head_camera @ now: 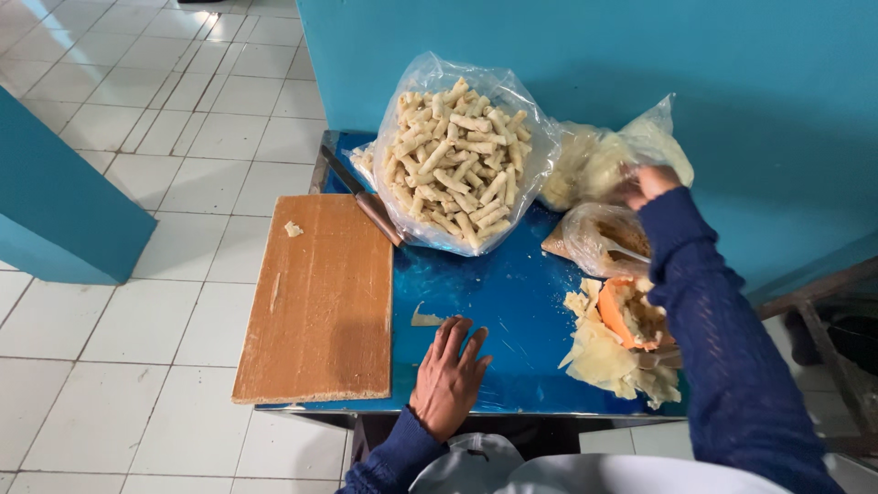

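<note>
My left hand (449, 373) lies flat and open on the blue table top (494, 293), fingers spread, holding nothing. A small pale scrap of wrapper (424, 318) lies just beyond its fingertips. My right hand (651, 183), in a dark blue sleeve, reaches to the back right into a clear bag of pale dough sheets (599, 160); its fingers are partly hidden, so whether it grips something is unclear. A big clear bag full of pale rolled sticks (457, 165) stands at the back middle.
A wooden cutting board (320, 297) covers the table's left end. A knife (362, 197) lies between board and big bag. A bag of brown filling with a spoon (608, 240), an orange bowl (622, 316) and a pile of wrapper scraps (608, 361) sit at right. Blue wall behind; white tiled floor left.
</note>
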{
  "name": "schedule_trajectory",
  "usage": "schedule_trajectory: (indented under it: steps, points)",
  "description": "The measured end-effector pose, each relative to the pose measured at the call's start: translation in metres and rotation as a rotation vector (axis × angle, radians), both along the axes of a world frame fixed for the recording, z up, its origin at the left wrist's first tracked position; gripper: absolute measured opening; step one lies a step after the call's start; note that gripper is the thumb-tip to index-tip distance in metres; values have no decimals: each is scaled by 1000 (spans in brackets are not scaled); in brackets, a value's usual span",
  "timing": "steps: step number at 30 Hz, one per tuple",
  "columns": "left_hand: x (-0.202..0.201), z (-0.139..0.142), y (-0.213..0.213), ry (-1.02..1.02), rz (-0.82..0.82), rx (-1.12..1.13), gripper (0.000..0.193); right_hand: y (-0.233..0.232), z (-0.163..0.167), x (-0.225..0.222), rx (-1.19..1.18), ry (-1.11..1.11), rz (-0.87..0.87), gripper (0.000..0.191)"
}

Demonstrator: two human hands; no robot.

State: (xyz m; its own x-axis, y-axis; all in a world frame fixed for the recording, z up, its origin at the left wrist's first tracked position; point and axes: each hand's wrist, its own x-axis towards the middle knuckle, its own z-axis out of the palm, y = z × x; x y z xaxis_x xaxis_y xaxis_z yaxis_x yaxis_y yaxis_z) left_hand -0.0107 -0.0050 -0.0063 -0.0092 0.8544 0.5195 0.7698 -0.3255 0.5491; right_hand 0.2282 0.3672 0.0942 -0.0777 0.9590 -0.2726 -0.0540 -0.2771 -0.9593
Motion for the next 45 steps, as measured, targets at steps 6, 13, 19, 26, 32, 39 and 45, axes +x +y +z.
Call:
schedule_trajectory:
  steps: [6,13,19,26,32,39,45]
  points:
    - [-6,12,-3,-343,-16,-17,42,-40,12,59,300,-447,199,38]
    - [5,37,10,-1061,-403,-245,62,-132,57,46,801,-636,375,44]
    - [24,31,30,-1751,-570,-320,46,-190,28,-51,589,-351,846,54]
    - [-3,-4,9,-1745,-328,-263,12,-55,44,-17,954,-1090,391,61]
    - [-14,2,-2,-1464,-138,-295,21,-21,-5,-62,858,-1307,521,62]
    - [-21,23,6,-115,141,-43,68,-20,9,-95,700,-1343,416,56]
    - [-29,9,54,-90,263,-176,77,-27,43,-79,541,-1463,436,63]
